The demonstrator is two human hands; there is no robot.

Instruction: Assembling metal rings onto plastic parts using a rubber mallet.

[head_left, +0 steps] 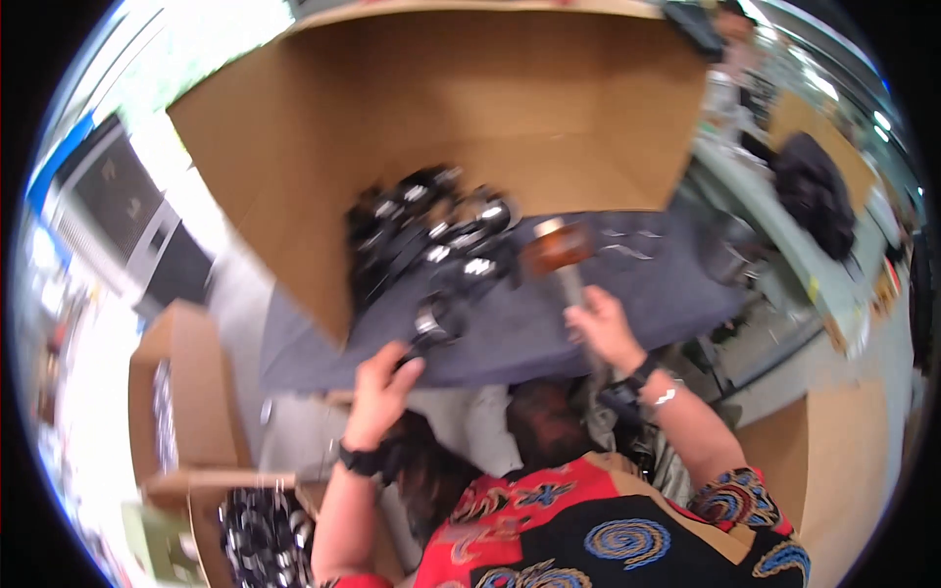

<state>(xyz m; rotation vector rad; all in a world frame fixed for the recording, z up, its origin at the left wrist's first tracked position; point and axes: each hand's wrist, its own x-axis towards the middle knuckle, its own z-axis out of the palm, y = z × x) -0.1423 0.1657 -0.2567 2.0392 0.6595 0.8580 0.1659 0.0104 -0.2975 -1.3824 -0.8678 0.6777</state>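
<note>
My left hand (380, 387) is closed around the black handle of a part with a round, shiny metal end (431, 321), held over the dark grey tabletop (510, 343). What kind of part it is, I cannot make out. In my right hand (603, 328) is the handle of a mallet with an orange-brown head (556, 247), raised to the right of that part and blurred. Beyond the left hand, several black and shiny metal parts (431, 230) lie heaped at the mouth of a big cardboard box (588, 171).
The big box's walls close off the table's far and left sides. Below left, a carton (211, 392) stands near a pile of black and metal parts (263, 534). Thin metal pieces (627, 245) lie right of the mallet. At right is a green-grey bench (755, 206) with a dark bag (814, 191).
</note>
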